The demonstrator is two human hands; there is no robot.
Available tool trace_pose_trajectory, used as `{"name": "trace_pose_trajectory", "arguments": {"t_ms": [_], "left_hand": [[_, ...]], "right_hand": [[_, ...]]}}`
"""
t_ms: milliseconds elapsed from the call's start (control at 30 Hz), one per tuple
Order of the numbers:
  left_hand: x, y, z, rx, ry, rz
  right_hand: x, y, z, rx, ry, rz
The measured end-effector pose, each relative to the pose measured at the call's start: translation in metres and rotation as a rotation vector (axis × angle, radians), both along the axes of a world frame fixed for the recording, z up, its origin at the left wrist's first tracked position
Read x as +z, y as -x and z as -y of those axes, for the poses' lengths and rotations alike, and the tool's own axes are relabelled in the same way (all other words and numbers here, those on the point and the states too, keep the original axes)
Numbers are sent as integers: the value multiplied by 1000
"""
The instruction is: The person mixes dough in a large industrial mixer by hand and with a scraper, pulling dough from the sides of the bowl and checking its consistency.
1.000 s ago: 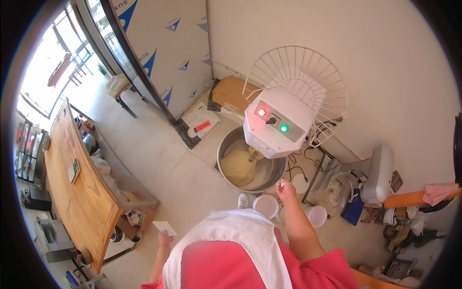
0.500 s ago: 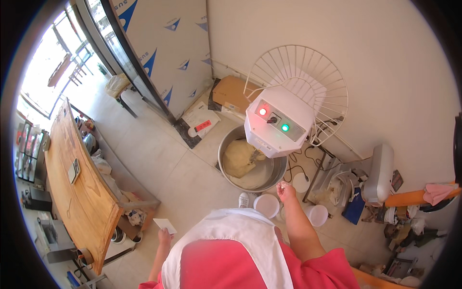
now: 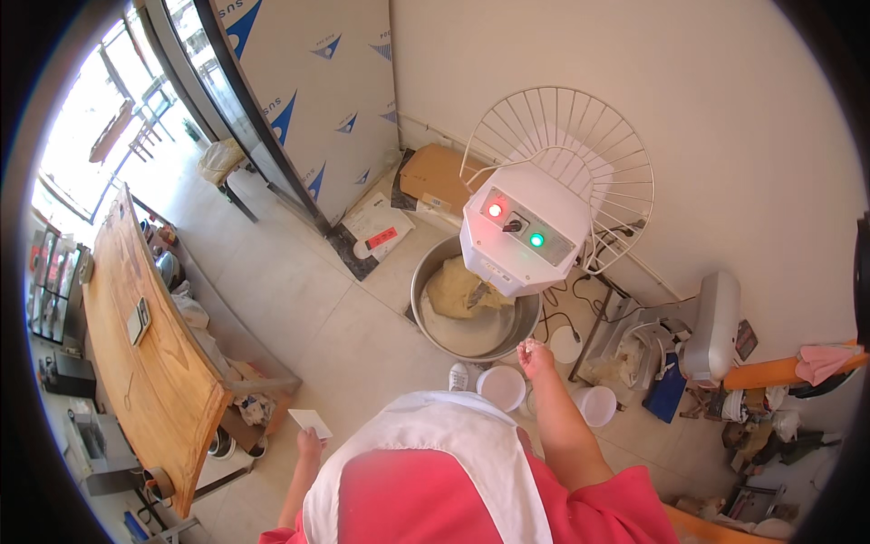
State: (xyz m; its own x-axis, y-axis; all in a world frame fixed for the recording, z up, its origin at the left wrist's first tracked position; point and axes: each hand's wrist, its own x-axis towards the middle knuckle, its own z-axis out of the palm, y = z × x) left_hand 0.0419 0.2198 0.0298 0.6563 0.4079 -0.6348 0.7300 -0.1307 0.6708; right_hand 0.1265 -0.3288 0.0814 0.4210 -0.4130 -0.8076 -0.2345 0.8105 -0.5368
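The dough (image 3: 458, 286) lies in the steel bowl (image 3: 476, 317) of the white mixer (image 3: 526, 227), just ahead of the right hand (image 3: 535, 356) and a little to its left. This hand hangs at the bowl's near rim, fingers bunched together; what they pinch, if anything, I cannot tell. The left hand (image 3: 310, 444) is low at the person's side, well apart from the bowl, closed on a small white card (image 3: 311, 422). So the right hand is much nearer. White tubs (image 3: 501, 387) stand on the floor below it.
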Motion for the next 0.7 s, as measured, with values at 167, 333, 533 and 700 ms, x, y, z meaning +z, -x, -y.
{"name": "trace_pose_trajectory", "arguments": {"t_ms": [167,333,533,700], "left_hand": [[4,1,3,-10,-4,-4],[8,2,4,-19,-15,-7],[12,3,7,-26,-15,-11],[14,4,11,-37,-14,-13]], "right_hand": [[-6,3,1,-12,-29,1],[-13,8,2,-10,-60,26],[-4,8,-4,-46,-44,-18],[1,8,-7,-55,-25,-3]]}}
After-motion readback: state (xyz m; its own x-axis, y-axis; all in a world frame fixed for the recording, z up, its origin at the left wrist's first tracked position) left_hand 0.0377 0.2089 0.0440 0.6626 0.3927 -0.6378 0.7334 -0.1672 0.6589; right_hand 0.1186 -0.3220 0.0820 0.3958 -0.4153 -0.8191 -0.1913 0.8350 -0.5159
